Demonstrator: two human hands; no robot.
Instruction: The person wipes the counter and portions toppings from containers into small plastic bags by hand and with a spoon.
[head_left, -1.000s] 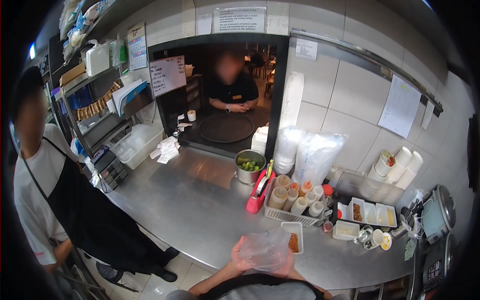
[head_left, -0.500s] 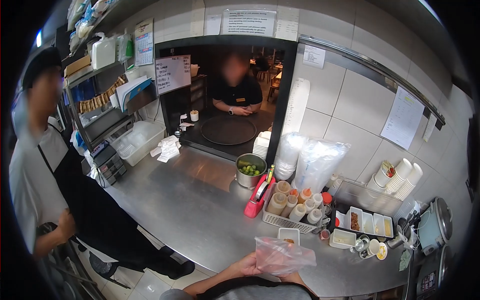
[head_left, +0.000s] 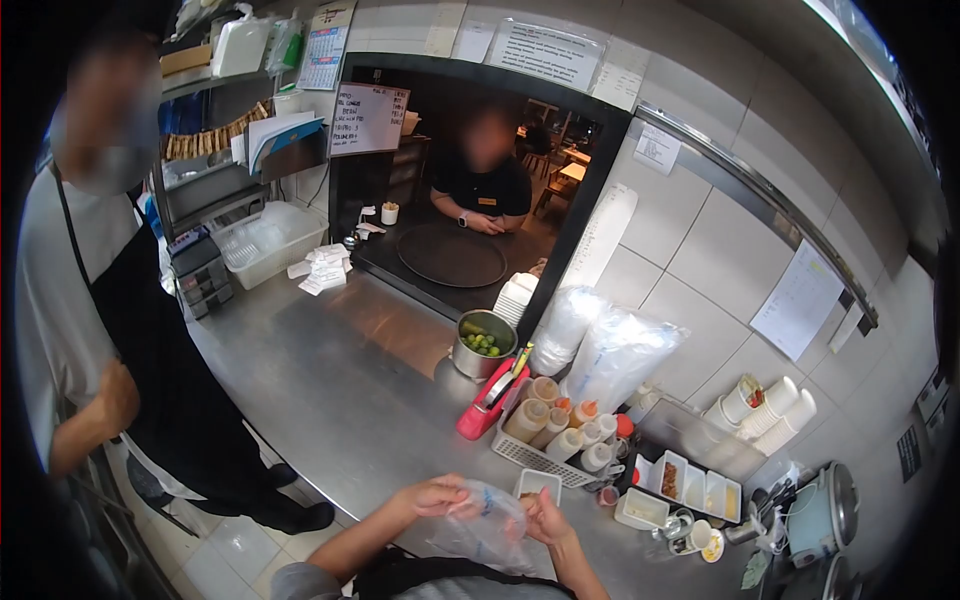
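A clear plastic bag with faint blue print is stretched between my two hands, just above the counter's front edge. My left hand pinches its upper left side, fingers closed. On the other side my right hand is closed on the bag's right edge. Right behind that hand sits a small white tub, partly covered by my fingers; its contents are mostly hidden. I cannot see anything inside the bag.
Beyond the tub stand a basket of squeeze bottles, a red tape dispenser and a metal pot of green fruit. Topping tubs sit right. A co-worker in an apron stands left; another person leans behind the dark tray.
My hands have moved apart, and the bag, earlier bunched and flat, is now spread between them. My right hand has come up into view. The head view has tilted and shifted.
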